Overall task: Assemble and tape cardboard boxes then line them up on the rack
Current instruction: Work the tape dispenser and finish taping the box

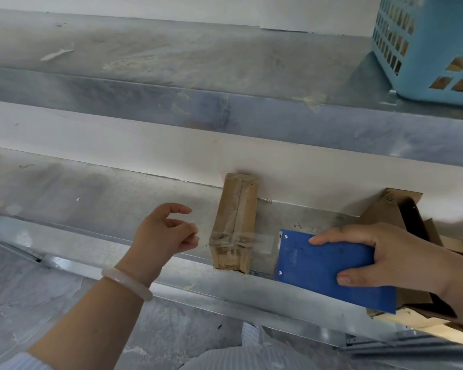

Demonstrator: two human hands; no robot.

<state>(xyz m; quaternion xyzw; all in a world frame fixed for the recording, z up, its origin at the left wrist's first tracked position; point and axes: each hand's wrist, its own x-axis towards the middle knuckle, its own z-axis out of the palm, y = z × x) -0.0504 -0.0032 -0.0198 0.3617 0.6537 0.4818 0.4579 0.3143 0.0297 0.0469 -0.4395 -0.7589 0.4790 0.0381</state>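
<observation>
Fingers (181,209) of your left hand (161,236) hang loose, empty, left of the box (234,222) on the rack shelf (118,198); your right hand (401,252) grips the tape dispenser (318,265) right of it. Uncut tape (263,240) could drag the unheld box.

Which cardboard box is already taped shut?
The narrow box standing alone on the shelf, wrapped in clear tape. The cardboard at the right, behind the blue tape dispenser, is open.

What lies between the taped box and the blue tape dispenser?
In the head view, a strip of clear tape spans from the taped box to the blue tape dispenser that the right hand grips; beneath it, bare metal shelf.
</observation>
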